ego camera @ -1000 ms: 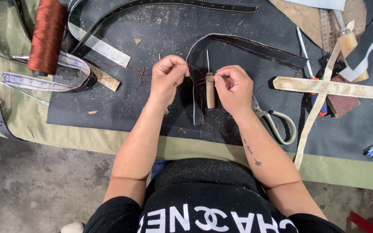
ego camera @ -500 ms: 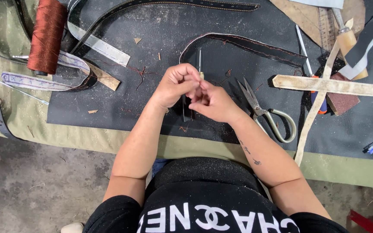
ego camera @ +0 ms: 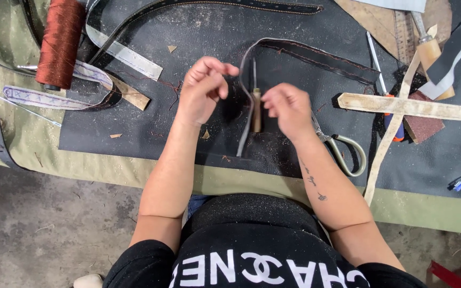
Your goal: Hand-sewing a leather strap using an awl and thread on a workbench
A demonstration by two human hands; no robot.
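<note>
Hands apart over the awl

Awl (ego camera: 255, 109) with a wooden handle lies at mid-frame on the dark mat (ego camera: 134, 133), beside a stitched leather strap (ego camera: 316, 56) — within easy reach, we judge. Our left hand (ego camera: 203, 92) hovers just left of it, fingers loosely curled, pinched tips perhaps on thread — we cannot tell. Our right hand (ego camera: 289, 109), half-closed, seems empty. Scissors (ego camera: 342, 149) lie right, rust-red thread spool (ego camera: 60, 42) upper left.

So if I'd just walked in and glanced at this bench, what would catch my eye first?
Probably the two bare hands raised over the middle of the dark work mat: the left hand and right hand, with a wooden-handled awl lying between them beside a curved dark leather strap. After that, the big spool of rust-red thread at the upper left, and the scissors just right of the right hand.
</note>
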